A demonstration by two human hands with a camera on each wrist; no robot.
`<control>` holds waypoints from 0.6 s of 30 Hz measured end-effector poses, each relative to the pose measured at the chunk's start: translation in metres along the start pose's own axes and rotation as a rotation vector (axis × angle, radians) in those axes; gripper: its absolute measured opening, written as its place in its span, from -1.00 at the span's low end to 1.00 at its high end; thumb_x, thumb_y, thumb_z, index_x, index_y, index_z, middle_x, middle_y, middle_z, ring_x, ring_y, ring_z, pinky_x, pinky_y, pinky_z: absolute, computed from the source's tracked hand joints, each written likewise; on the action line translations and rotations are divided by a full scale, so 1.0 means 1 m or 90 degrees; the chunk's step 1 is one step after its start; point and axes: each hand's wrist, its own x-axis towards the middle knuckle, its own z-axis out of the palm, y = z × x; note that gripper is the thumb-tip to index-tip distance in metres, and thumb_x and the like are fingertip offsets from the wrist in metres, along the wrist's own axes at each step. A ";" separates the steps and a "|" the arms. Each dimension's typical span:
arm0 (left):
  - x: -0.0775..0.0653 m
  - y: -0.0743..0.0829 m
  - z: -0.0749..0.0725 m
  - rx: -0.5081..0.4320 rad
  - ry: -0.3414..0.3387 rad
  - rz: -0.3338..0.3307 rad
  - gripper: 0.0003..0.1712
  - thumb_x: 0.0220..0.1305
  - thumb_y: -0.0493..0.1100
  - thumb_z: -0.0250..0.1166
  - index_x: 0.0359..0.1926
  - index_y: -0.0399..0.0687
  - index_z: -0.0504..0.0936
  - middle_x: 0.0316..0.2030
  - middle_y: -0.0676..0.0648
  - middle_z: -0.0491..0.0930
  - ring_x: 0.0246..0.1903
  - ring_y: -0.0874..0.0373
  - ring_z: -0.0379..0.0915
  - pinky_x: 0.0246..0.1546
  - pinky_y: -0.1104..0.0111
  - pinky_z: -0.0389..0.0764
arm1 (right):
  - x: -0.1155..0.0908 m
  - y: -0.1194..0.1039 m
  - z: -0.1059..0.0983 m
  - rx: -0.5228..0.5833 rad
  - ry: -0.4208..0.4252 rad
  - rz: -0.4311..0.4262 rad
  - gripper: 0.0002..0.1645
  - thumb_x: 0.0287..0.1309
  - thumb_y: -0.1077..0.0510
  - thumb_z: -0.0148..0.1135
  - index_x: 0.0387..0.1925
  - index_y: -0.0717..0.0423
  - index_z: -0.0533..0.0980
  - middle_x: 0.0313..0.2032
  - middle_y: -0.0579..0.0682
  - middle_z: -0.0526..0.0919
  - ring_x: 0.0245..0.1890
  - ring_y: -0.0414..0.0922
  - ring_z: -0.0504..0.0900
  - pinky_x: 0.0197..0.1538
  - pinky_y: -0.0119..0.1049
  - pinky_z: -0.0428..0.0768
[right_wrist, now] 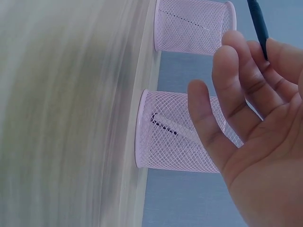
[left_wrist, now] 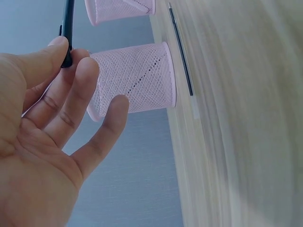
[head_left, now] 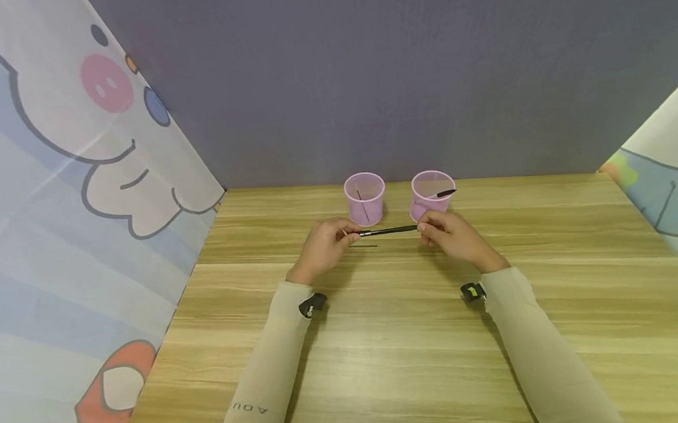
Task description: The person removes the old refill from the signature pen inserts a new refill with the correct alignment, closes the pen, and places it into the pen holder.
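Both hands hold a black pen (head_left: 388, 231) level between them, just above the table in front of two cups. My left hand (head_left: 326, 244) pinches the clip end between thumb and fingertips; its other fingers spread loosely in the left wrist view. At the opposite end, thumb and fingertips of my right hand (head_left: 453, 234) pinch the pen's tapered tip. A thin dark pen refill (left_wrist: 181, 52) lies on the table below the pen, close to the left hand.
Two pink mesh cups stand near the table's back edge. The left cup (head_left: 366, 209) contains a thin dark refill (head_left: 362, 202); in the right cup (head_left: 419, 206) leans a black-ended pen (head_left: 446, 193). A grey wall (head_left: 364, 77) rises behind, and a cartoon-print curtain (head_left: 47, 228) hangs at left.
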 end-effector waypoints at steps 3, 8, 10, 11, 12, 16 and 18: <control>0.001 0.000 0.000 -0.001 0.002 -0.005 -0.87 0.35 -0.21 0.38 -0.12 -0.08 0.79 -0.24 -0.02 0.78 -0.33 0.18 0.60 -0.23 0.33 0.64 | 0.003 0.009 0.000 -0.003 0.002 0.003 -0.77 0.54 0.19 0.05 -0.20 0.28 0.52 -0.34 0.31 0.67 -0.32 0.16 0.63 -0.21 -0.05 0.67; 0.002 0.002 -0.002 -0.010 0.005 -0.015 -0.87 0.34 -0.21 0.38 -0.13 -0.08 0.79 -0.23 -0.02 0.78 -0.31 0.16 0.61 -0.20 0.31 0.65 | 0.001 -0.005 -0.003 0.010 0.007 -0.010 -0.79 0.52 0.23 0.06 -0.24 0.29 0.53 -0.37 0.30 0.67 -0.35 0.17 0.62 -0.27 -0.17 0.65; 0.003 0.003 -0.003 -0.014 0.007 -0.020 -0.87 0.34 -0.21 0.39 -0.12 -0.09 0.78 -0.23 -0.03 0.78 -0.31 0.15 0.62 -0.20 0.31 0.66 | -0.002 -0.013 -0.005 0.013 0.009 -0.018 -0.80 0.51 0.26 0.06 -0.26 0.28 0.53 -0.39 0.28 0.66 -0.36 0.17 0.61 -0.29 -0.25 0.62; 0.003 0.003 -0.003 -0.017 0.007 -0.023 -0.86 0.34 -0.21 0.39 -0.12 -0.10 0.78 -0.23 -0.03 0.79 -0.31 0.15 0.63 -0.20 0.31 0.66 | -0.003 -0.016 -0.006 0.012 0.010 -0.020 -0.80 0.51 0.26 0.06 -0.26 0.26 0.53 -0.39 0.26 0.66 -0.37 0.16 0.61 -0.30 -0.31 0.61; 0.004 0.003 -0.003 -0.017 0.007 -0.026 -0.86 0.34 -0.21 0.39 -0.12 -0.10 0.78 -0.23 -0.03 0.79 -0.31 0.15 0.63 -0.20 0.31 0.66 | -0.004 -0.018 -0.007 0.009 0.012 -0.022 -0.80 0.51 0.26 0.05 -0.27 0.25 0.53 -0.40 0.24 0.66 -0.37 0.14 0.60 -0.30 -0.35 0.59; 0.005 0.002 -0.003 -0.016 0.007 -0.037 -0.84 0.34 -0.20 0.38 -0.09 -0.09 0.77 -0.20 -0.03 0.79 -0.29 0.16 0.64 -0.19 0.32 0.67 | -0.004 -0.019 -0.008 0.002 0.016 -0.023 -0.79 0.52 0.25 0.04 -0.26 0.26 0.53 -0.39 0.24 0.66 -0.36 0.16 0.60 -0.30 -0.39 0.55; 0.006 0.002 -0.004 -0.013 0.006 -0.038 -0.83 0.34 -0.20 0.38 -0.08 -0.08 0.77 -0.19 -0.02 0.79 -0.29 0.16 0.64 -0.19 0.32 0.66 | -0.002 -0.013 -0.008 -0.005 0.023 -0.019 -0.79 0.53 0.24 0.05 -0.25 0.25 0.52 -0.39 0.23 0.66 -0.35 0.17 0.60 -0.29 -0.38 0.55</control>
